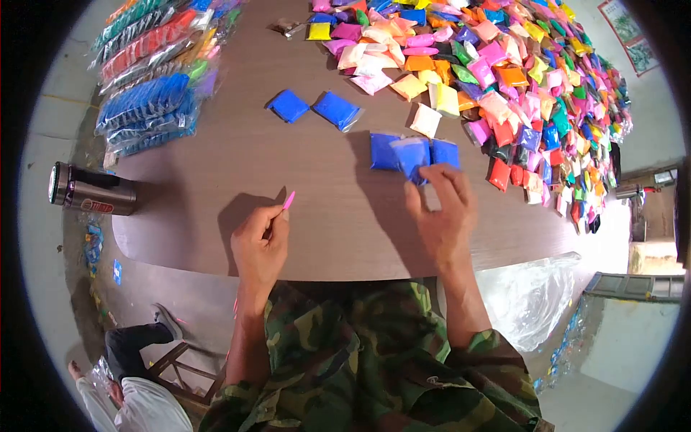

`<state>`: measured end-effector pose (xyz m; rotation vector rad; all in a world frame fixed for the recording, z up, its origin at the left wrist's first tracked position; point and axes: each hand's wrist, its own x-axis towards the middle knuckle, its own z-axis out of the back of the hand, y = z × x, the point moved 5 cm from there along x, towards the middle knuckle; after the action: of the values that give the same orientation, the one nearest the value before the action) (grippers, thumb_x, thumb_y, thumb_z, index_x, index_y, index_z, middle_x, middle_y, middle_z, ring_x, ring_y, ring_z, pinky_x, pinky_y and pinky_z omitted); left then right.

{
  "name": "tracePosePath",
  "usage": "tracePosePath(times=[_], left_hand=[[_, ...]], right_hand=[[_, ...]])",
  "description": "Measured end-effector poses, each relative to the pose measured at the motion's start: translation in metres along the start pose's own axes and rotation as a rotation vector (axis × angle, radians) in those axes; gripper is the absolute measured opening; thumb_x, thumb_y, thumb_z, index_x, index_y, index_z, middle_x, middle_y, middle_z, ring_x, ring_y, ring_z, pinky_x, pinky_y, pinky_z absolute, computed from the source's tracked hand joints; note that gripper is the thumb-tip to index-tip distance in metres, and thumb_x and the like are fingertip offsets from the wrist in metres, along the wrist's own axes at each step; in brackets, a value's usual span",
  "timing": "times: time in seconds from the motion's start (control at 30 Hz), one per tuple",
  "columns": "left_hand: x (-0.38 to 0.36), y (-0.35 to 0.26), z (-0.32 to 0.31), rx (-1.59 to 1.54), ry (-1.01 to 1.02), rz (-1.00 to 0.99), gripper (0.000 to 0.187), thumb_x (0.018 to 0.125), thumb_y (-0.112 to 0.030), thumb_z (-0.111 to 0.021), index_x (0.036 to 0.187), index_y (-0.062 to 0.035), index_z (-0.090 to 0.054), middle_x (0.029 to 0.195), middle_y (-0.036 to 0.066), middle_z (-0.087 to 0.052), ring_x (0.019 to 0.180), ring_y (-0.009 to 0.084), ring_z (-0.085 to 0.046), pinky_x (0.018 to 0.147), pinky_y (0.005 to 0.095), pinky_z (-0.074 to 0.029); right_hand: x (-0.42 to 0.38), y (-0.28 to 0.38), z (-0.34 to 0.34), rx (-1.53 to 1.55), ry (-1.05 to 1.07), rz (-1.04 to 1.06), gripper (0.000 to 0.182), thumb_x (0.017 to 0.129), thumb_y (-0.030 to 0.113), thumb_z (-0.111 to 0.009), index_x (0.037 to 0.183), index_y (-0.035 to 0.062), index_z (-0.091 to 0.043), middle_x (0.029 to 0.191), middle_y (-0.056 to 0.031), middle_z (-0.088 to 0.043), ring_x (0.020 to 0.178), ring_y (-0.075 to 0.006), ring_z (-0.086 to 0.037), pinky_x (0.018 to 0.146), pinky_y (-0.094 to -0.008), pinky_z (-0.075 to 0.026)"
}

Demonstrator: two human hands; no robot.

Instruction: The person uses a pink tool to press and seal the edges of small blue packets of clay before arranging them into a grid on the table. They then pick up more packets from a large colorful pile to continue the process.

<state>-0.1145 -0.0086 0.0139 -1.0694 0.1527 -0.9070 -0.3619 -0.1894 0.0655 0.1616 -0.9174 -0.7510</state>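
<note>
centre right: the right hand (446,216), thumb and fingertips pinching the lower corner of a small blue packet in clear plastic film (411,155); this packet overlaps two flat blue square packets (384,152) lying side by side on the brown wood-grain table (317,245), and i cannot tell from here whether it rests on them or is lifted. centre left: the left hand (261,234), thumb and forefinger pressed together on a slim bright pink pointed piece (289,200), which projects above the fingertips, the other fingers curled in. upper centre: two more blue packets (289,106) near one another, one showing a clear film edge. just above the packet in the right hand lies a pale peach square packet (425,120). upper right: a broad heap of many-coloured small packets (497,79), spread to the far side. upper left: stacked clear bags of blue, red and green contents (147,97). left edge: a dark metallic cylindrical bottle (93,189). lower centre: the worker's green-and-brown camouflage clothing (360,353). lower left: another person in a pale top and dark trousers (147,403), beside a wooden frame (183,371).
</note>
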Motion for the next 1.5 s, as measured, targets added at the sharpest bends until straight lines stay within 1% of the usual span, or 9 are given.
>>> tracePosePath(times=[0.13,0.23,0.47,0.57,0.87,0.97,1.13,1.4,1.5], left_hand=[[-0.001,0.004,0.000,-0.022,-0.002,-0.004,0.006,0.098,-0.005,-0.078,0.103,-0.0007,-0.076,0.075,0.008,-0.068,0.062,0.0110,-0.056,0.058,0.0293,-0.046],[-0.002,0.004,0.000,-0.024,0.010,0.024,0.007,0.098,-0.005,-0.078,0.103,-0.0005,-0.076,0.076,0.008,-0.069,0.063,0.0114,-0.058,0.059,0.0292,-0.047],[-0.001,0.003,-0.001,-0.052,0.010,0.034,0.008,0.098,-0.007,-0.078,0.103,-0.0001,-0.077,0.078,0.009,-0.071,0.065,0.0121,-0.060,0.061,0.0289,-0.049],[0.001,0.000,0.000,-0.023,0.016,0.004,0.008,0.101,-0.006,-0.077,0.103,0.0015,-0.076,0.075,-0.001,-0.064,0.068,0.0041,-0.051,0.060,0.0252,-0.043],[0.001,0.006,-0.001,-0.056,0.010,0.066,0.008,0.101,-0.005,-0.078,0.104,0.0017,-0.077,0.075,-0.003,-0.064,0.068,0.0026,-0.050,0.059,0.0237,-0.041],[0.001,0.007,0.001,-0.055,0.009,0.092,0.010,0.097,-0.006,-0.080,0.105,-0.0004,-0.078,0.079,0.008,-0.073,0.064,0.0109,-0.061,0.060,0.0286,-0.049],[0.001,0.010,0.000,-0.127,0.007,0.136,0.010,0.097,-0.006,-0.080,0.105,0.0000,-0.078,0.080,0.008,-0.073,0.066,0.0096,-0.062,0.061,0.0281,-0.050],[0.003,0.011,-0.001,-0.110,0.008,0.082,0.011,0.099,-0.007,-0.079,0.107,-0.0009,-0.077,0.079,0.008,-0.072,0.066,0.0087,-0.062,0.060,0.0278,-0.050],[0.003,0.010,0.000,-0.143,-0.024,0.068,0.008,0.101,-0.006,-0.078,0.107,-0.0003,-0.078,0.073,-0.005,-0.062,0.067,0.0007,-0.049,0.058,0.0224,-0.041]], right_hand=[[0.008,-0.018,-0.013,-0.215,0.009,0.048,0.034,0.079,0.019,-0.094,0.109,0.0109,-0.080,0.112,-0.0032,-0.073,0.093,-0.0262,-0.071,0.082,-0.0439,-0.054],[0.005,-0.022,-0.022,-0.295,0.062,0.024,0.034,0.080,0.025,-0.094,0.108,0.0116,-0.081,0.114,-0.0029,-0.071,0.101,-0.0262,-0.069,0.084,-0.0443,-0.053],[0.009,-0.019,-0.017,-0.322,0.075,-0.037,0.038,0.077,0.029,-0.095,0.108,0.0116,-0.081,0.115,-0.0030,-0.070,0.109,-0.0288,-0.065,0.089,-0.0450,-0.052],[0.014,-0.020,-0.015,-0.323,0.074,-0.051,0.040,0.077,0.030,-0.095,0.109,0.0116,-0.081,0.115,-0.0026,-0.070,0.108,-0.0285,-0.065,0.092,-0.0450,-0.051],[0.012,-0.023,-0.018,-0.336,0.120,0.004,0.043,0.075,0.032,-0.096,0.111,0.0131,-0.082,0.122,-0.0009,-0.072,0.116,-0.0259,-0.065,0.095,-0.0436,-0.048],[0.011,-0.025,-0.017,-0.365,0.117,0.024,0.044,0.074,0.032,-0.097,0.111,0.0135,-0.082,0.123,-0.0011,-0.073,0.118,-0.0249,-0.066,0.096,-0.0434,-0.048],[0.028,0.000,-0.015,-0.283,0.114,0.064,0.041,0.077,0.030,-0.095,0.111,0.0129,-0.081,0.125,-0.0020,-0.073,0.118,-0.0268,-0.067,0.096,-0.0446,-0.050],[0.081,0.040,-0.119,-0.081,0.256,0.238,0.037,0.088,0.020,-0.085,0.121,0.0085,-0.075,0.121,-0.0086,-0.073,0.118,-0.0326,-0.069,0.095,-0.0490,-0.055],[0.083,0.040,-0.145,-0.115,0.349,0.157,0.033,0.089,0.018,-0.080,0.120,0.0065,-0.074,0.120,-0.0103,-0.072,0.113,-0.0329,-0.070,0.093,-0.0493,-0.055]])
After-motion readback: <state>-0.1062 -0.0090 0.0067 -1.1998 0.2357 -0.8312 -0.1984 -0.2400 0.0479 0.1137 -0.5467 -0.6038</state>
